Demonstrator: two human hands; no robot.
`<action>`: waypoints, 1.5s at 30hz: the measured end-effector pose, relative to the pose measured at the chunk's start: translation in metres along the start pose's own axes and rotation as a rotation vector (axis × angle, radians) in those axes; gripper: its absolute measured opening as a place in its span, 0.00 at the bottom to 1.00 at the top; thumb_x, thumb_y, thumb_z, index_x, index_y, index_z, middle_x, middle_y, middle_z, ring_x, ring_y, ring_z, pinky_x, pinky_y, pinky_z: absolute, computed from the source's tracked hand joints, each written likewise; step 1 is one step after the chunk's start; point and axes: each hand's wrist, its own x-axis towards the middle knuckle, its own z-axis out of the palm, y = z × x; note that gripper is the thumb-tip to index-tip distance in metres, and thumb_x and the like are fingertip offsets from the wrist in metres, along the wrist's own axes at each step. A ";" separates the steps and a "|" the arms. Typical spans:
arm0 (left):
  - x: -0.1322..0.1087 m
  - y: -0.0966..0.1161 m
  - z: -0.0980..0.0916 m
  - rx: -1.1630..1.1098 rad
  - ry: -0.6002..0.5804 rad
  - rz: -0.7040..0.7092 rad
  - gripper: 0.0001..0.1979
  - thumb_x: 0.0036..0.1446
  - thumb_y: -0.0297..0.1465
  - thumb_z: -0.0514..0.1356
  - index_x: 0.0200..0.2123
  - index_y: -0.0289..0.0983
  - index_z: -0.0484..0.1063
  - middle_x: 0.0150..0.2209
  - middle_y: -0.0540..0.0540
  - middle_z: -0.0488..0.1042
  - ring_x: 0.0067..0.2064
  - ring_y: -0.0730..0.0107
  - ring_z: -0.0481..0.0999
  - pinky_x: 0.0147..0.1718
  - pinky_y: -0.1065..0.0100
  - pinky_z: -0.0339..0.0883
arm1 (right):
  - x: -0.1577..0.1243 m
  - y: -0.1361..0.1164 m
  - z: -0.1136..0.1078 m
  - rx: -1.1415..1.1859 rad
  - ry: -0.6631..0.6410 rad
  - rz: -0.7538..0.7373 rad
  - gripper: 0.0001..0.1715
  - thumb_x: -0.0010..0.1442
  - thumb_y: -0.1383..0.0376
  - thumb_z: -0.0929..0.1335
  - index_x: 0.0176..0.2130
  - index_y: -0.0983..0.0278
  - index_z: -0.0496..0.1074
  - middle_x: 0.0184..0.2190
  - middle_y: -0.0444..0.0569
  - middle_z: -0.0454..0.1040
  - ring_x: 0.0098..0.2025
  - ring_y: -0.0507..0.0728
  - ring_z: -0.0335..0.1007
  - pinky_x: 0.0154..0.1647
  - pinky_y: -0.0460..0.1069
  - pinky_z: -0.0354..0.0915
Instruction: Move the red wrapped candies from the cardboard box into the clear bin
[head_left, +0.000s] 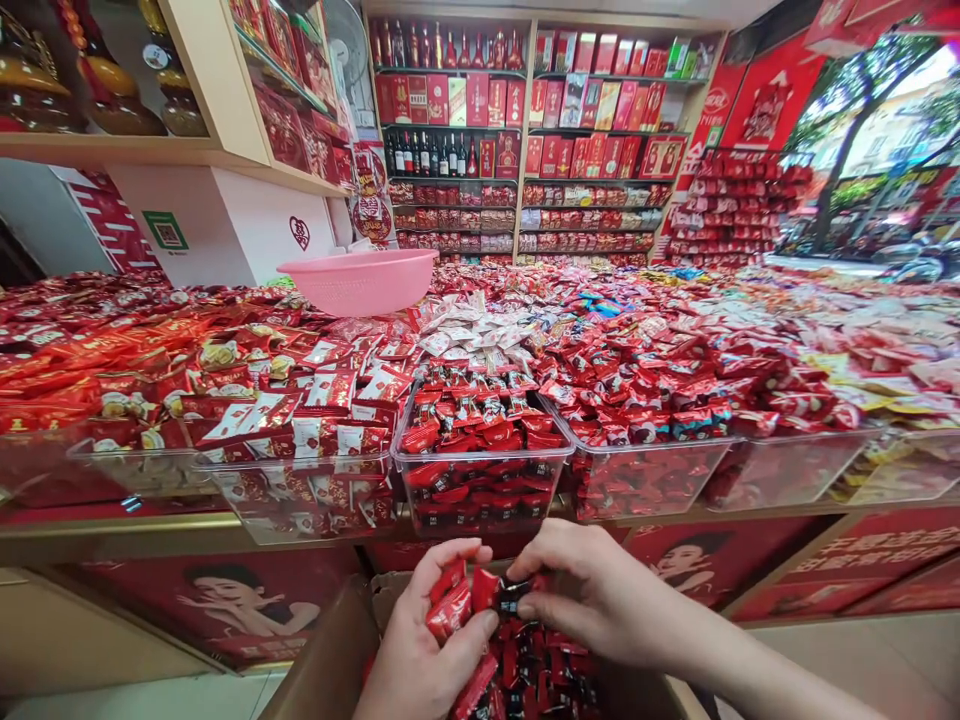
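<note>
My left hand [420, 640] is curled around a handful of red-wrapped candies [454, 600], held over an open cardboard box [330, 660] full of the same red and black candies. My right hand [592, 595] sits beside it, fingers pinched on candies at the top of that handful. Straight ahead, just above both hands, stands a clear plastic bin [480, 480] heaped with matching red candies.
Clear bins of red-wrapped sweets [645, 400] cover a wide counter left and right. A pink plastic basket [364, 280] rests on the candy pile behind. Shelves of red boxes and bottles [525, 130] line the back wall. A street shows through the window at right.
</note>
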 end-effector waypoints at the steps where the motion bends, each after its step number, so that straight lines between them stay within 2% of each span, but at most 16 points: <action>1: 0.001 -0.002 -0.001 -0.011 0.045 0.000 0.19 0.40 0.28 0.60 0.39 0.41 0.63 0.37 0.48 0.71 0.33 0.72 0.70 0.33 0.73 0.64 | 0.004 -0.002 -0.011 -0.019 0.035 0.015 0.08 0.48 0.65 0.65 0.32 0.62 0.70 0.28 0.45 0.71 0.30 0.50 0.64 0.30 0.44 0.59; 5: 0.009 -0.020 -0.009 -0.033 0.107 -0.029 0.19 0.39 0.30 0.61 0.39 0.40 0.63 0.33 0.49 0.70 0.27 0.75 0.68 0.28 0.74 0.63 | 0.040 0.001 -0.064 -0.213 0.359 0.143 0.11 0.48 0.60 0.64 0.31 0.64 0.69 0.24 0.45 0.71 0.24 0.50 0.63 0.25 0.44 0.58; 7: 0.012 -0.035 -0.011 -0.041 0.076 -0.052 0.19 0.39 0.29 0.61 0.38 0.40 0.63 0.32 0.50 0.70 0.26 0.77 0.66 0.26 0.75 0.61 | 0.067 0.010 -0.084 -0.388 0.448 0.223 0.10 0.45 0.60 0.65 0.26 0.65 0.69 0.21 0.45 0.70 0.23 0.51 0.63 0.23 0.45 0.57; 8: 0.013 -0.044 -0.012 -0.044 0.056 -0.064 0.19 0.39 0.29 0.61 0.38 0.40 0.63 0.31 0.51 0.70 0.25 0.78 0.66 0.25 0.75 0.60 | 0.080 0.015 -0.091 -0.459 0.449 0.253 0.09 0.44 0.61 0.66 0.24 0.65 0.69 0.21 0.46 0.70 0.24 0.51 0.63 0.23 0.45 0.57; 12: 0.015 -0.075 -0.016 -0.043 0.026 -0.077 0.17 0.38 0.29 0.61 0.37 0.40 0.65 0.30 0.50 0.70 0.24 0.79 0.65 0.22 0.76 0.57 | 0.118 0.033 -0.093 -0.610 0.318 0.334 0.07 0.42 0.64 0.65 0.19 0.66 0.68 0.19 0.48 0.70 0.24 0.52 0.65 0.23 0.45 0.57; 16: 0.014 -0.091 -0.023 -0.053 0.047 -0.107 0.18 0.36 0.29 0.62 0.36 0.39 0.66 0.29 0.49 0.71 0.22 0.78 0.65 0.20 0.75 0.56 | 0.126 0.042 -0.084 -0.821 0.291 0.350 0.09 0.44 0.64 0.63 0.24 0.67 0.70 0.24 0.52 0.72 0.28 0.55 0.66 0.26 0.46 0.58; 19: 0.013 -0.094 -0.026 -0.072 0.075 -0.122 0.17 0.35 0.28 0.63 0.34 0.38 0.67 0.28 0.49 0.71 0.23 0.77 0.66 0.21 0.75 0.56 | 0.124 0.043 -0.081 -0.930 0.269 0.381 0.14 0.47 0.62 0.61 0.30 0.67 0.71 0.29 0.55 0.72 0.32 0.58 0.67 0.27 0.48 0.59; 23: 0.012 -0.098 -0.025 -0.086 0.095 -0.129 0.17 0.35 0.28 0.63 0.33 0.38 0.68 0.27 0.49 0.71 0.23 0.77 0.66 0.21 0.75 0.57 | 0.123 0.041 -0.080 -0.965 0.185 0.432 0.17 0.50 0.60 0.60 0.33 0.67 0.71 0.32 0.56 0.72 0.35 0.59 0.67 0.28 0.48 0.60; 26: 0.011 -0.103 -0.024 -0.086 0.101 -0.157 0.17 0.33 0.29 0.64 0.33 0.38 0.68 0.26 0.48 0.71 0.22 0.77 0.66 0.21 0.75 0.57 | 0.124 0.040 -0.080 -0.948 0.101 0.402 0.18 0.49 0.57 0.61 0.33 0.67 0.70 0.32 0.56 0.72 0.35 0.58 0.67 0.28 0.47 0.60; 29: 0.010 -0.108 -0.025 -0.090 0.095 -0.176 0.18 0.32 0.30 0.64 0.32 0.38 0.69 0.26 0.48 0.71 0.22 0.76 0.66 0.21 0.74 0.57 | 0.125 0.043 -0.081 -0.963 0.106 0.345 0.19 0.49 0.56 0.60 0.34 0.67 0.70 0.33 0.55 0.72 0.35 0.58 0.67 0.29 0.47 0.59; 33: 0.010 -0.110 -0.026 -0.070 0.089 -0.181 0.17 0.33 0.29 0.64 0.32 0.38 0.69 0.26 0.48 0.71 0.22 0.76 0.66 0.20 0.74 0.57 | 0.126 0.048 -0.085 -0.995 0.099 0.270 0.16 0.52 0.60 0.59 0.32 0.66 0.70 0.33 0.54 0.72 0.35 0.57 0.66 0.32 0.47 0.59; 38: 0.011 -0.113 -0.025 -0.068 0.072 -0.177 0.17 0.34 0.30 0.64 0.32 0.37 0.69 0.25 0.49 0.70 0.22 0.76 0.66 0.21 0.74 0.57 | 0.143 0.054 -0.087 -1.018 0.088 0.239 0.18 0.54 0.65 0.56 0.34 0.69 0.70 0.35 0.58 0.71 0.38 0.59 0.65 0.38 0.50 0.57; 45: 0.011 -0.119 -0.028 -0.051 0.090 -0.158 0.16 0.33 0.30 0.64 0.31 0.38 0.69 0.25 0.49 0.71 0.21 0.77 0.66 0.20 0.75 0.57 | 0.170 0.066 -0.085 -1.013 0.001 0.194 0.14 0.47 0.70 0.62 0.35 0.69 0.71 0.34 0.56 0.72 0.36 0.59 0.66 0.36 0.48 0.57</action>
